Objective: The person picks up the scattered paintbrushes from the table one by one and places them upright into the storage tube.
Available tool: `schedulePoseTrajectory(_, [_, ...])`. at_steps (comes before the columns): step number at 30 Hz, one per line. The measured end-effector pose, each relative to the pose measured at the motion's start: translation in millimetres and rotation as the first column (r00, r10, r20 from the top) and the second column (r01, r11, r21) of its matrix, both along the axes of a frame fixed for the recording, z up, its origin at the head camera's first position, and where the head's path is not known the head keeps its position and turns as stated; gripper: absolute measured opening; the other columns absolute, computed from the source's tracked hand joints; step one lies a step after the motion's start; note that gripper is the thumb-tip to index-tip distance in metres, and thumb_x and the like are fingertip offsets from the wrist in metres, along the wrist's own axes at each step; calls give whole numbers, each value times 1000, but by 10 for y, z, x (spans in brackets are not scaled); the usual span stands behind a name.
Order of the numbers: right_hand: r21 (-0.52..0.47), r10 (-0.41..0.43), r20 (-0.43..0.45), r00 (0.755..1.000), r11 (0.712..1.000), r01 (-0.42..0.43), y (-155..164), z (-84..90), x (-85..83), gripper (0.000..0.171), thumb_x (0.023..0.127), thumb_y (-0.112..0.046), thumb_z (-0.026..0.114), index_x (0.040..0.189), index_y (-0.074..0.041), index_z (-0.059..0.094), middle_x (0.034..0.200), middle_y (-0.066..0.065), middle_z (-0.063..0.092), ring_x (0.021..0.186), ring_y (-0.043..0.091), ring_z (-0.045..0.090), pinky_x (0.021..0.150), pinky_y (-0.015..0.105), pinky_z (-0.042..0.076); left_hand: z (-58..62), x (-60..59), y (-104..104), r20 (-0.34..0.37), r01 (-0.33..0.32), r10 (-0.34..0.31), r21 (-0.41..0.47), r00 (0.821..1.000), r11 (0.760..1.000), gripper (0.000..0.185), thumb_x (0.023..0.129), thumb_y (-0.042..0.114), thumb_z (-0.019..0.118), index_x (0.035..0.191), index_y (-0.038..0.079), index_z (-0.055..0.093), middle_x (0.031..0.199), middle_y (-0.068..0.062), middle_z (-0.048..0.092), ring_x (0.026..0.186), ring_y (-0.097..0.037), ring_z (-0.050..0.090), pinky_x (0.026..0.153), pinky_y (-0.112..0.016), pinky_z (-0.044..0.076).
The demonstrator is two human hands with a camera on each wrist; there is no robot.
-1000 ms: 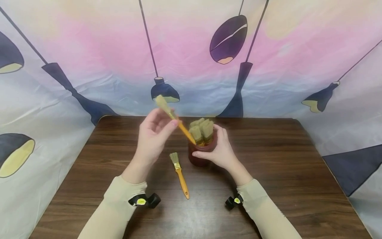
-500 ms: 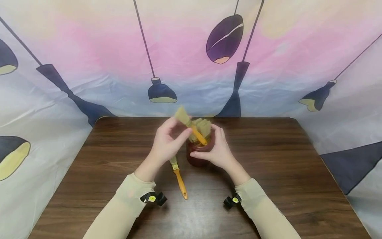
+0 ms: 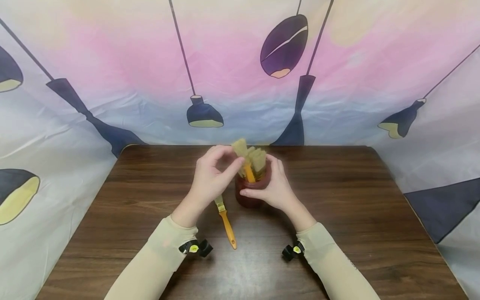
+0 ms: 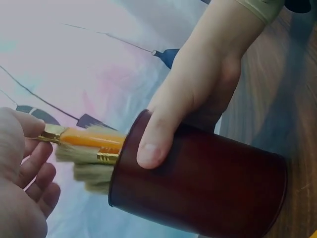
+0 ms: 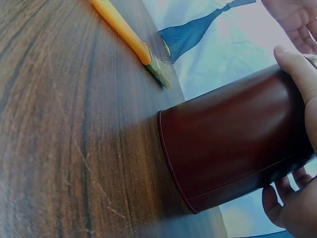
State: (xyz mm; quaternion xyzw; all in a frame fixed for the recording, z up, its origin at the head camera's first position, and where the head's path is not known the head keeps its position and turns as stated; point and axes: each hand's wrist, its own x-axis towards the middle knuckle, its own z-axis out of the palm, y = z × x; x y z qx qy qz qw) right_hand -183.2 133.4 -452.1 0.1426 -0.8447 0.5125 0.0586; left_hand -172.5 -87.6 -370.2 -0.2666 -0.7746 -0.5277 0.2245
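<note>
My left hand (image 3: 211, 175) pinches a paintbrush (image 4: 91, 138) by its metal collar, bristles up. The brush's orange handle points down into a dark red cylindrical cup (image 4: 208, 178). Several more paintbrushes (image 3: 258, 158) stand bristles up inside that cup. Round the cup's right side curls my right hand (image 3: 277, 183), its thumb across the front near the rim in the head view. A second orange-handled paintbrush (image 3: 227, 227) lies on the table left of the cup, its bristle end partly hidden behind the left wrist in the head view.
The dark wood-grain table (image 3: 360, 208) carries all of this. Behind it hangs a cloth (image 3: 157, 62) printed with lamps, close to the table's back edge. A small black wrist camera (image 3: 205, 248) sits at the left cuff, another camera (image 3: 288, 253) at the right.
My left hand has moved right with its paintbrush, from left of the cup to over its mouth. The brush now stands more upright, handle inside. The right hand keeps its hold.
</note>
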Motion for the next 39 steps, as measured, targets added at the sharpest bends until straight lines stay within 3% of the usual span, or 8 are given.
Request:
schedulePoseTrajectory(6, [-3, 6, -15, 1000, 1000, -6, 6, 0, -2, 121, 70, -47, 105, 164, -16, 35, 160, 13, 36, 141, 29, 45, 115, 58, 45, 4, 105, 89, -95, -36, 29, -71, 995, 997, 17, 95, 12, 84, 111, 8, 80, 97, -2, 75, 93, -18, 66, 76, -35, 61])
schedulePoseTrajectory(12, [-26, 19, -25, 1000, 999, -20, 10, 0, -11, 119, 69, -41, 106, 163, -17, 36, 159, 13, 35, 142, 27, 42, 116, 57, 44, -43, 178, 118, -151, -125, 99, -178, 984, 976, 14, 93, 14, 86, 104, 8, 80, 89, -2, 73, 89, -22, 63, 77, -40, 52])
schedulePoseTrajectory(18, [-7, 20, -44, 999, 1000, -20, 22, 9, -16, 120, 69, -38, 106, 164, -15, 36, 160, 15, 35, 145, 29, 40, 117, 59, 41, -1, 219, 141, -185, -114, 80, -176, 979, 978, 12, 90, 12, 86, 95, 10, 76, 86, 0, 71, 90, -23, 60, 80, -41, 48])
schedulePoseTrajectory(22, [11, 27, -47, 999, 1000, -27, 37, 12, -9, 118, 72, -34, 104, 164, -12, 34, 159, 19, 35, 142, 32, 42, 115, 59, 42, 49, 252, 225, -251, -93, 51, -156, 967, 983, 11, 89, 9, 82, 90, 11, 71, 83, -2, 67, 87, -24, 58, 79, -40, 45])
schedulePoseTrajectory(26, [23, 31, -55, 998, 999, -30, 45, 6, -8, 115, 74, -29, 102, 164, -8, 34, 157, 23, 35, 140, 36, 43, 115, 59, 42, 79, 296, 313, -285, -100, 62, -122, 956, 988, 11, 87, 9, 79, 88, 11, 69, 79, -1, 63, 82, -24, 57, 73, -37, 44])
schedulePoseTrajectory(29, [30, 30, -72, 997, 999, -28, 48, -1, -14, 112, 75, -26, 100, 163, -6, 34, 157, 25, 36, 140, 38, 43, 114, 59, 43, 81, 325, 348, -263, -124, 87, -126, 961, 984, 10, 87, 10, 78, 88, 11, 68, 78, -2, 62, 80, -25, 56, 72, -37, 44])
schedulePoseTrajectory(35, [17, 29, -52, 998, 999, -28, 31, 9, -8, 115, 73, -29, 102, 163, -8, 34, 156, 23, 36, 138, 35, 44, 114, 58, 44, 5, 347, 305, -120, -234, 210, -244, 970, 941, 18, 86, 14, 82, 100, 9, 71, 79, 0, 66, 77, -20, 56, 68, -37, 46])
schedulePoseTrajectory(39, [8, 12, -38, 999, 1000, -12, 17, 9, -11, 119, 70, -34, 104, 163, -10, 35, 157, 20, 36, 141, 34, 44, 117, 58, 41, -28, 335, 212, -55, -227, 220, -238, 974, 944, 26, 87, 15, 83, 109, 8, 71, 81, 2, 68, 79, -18, 60, 70, -38, 49])
